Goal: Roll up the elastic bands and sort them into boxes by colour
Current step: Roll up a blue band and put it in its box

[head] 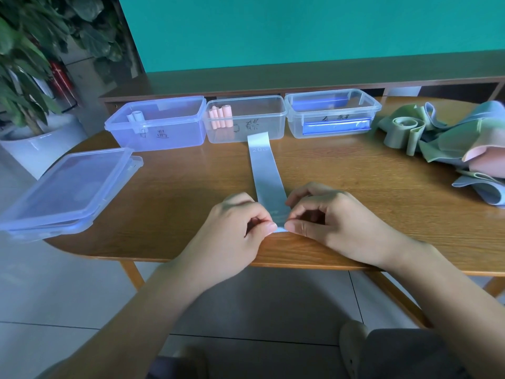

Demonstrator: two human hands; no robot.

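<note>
1. The long, flat pale-blue elastic band (263, 170) is laid straight out on the wooden table (355, 187), stretching away from the hands toward the boxes. Makes sense to me: flat and straight means it should roll evenly.
2. The left hand (237, 225) and the right hand (325, 220) sit side by side at the near end, right at the table edge. Each pinches its corner of the band between thumb and curled fingers, looks like they're starting the first tight turn.
3. Beyond the fingertips stand three clear plastic boxes. The left box (155, 124) holds a pale roll, the middle box (246, 119) has pink rolls (220, 116), and the right box (332, 113) has blue stuff in it. My guess is this band ends up in one of the outer two, can't tell which.
4. Off past the right hand there's a loose heap of green, blue and pink bands (451, 138), not yet rolled.
5. Out beyond the left hand, stacked clear lids (68, 190) are parked out of the way.
</note>
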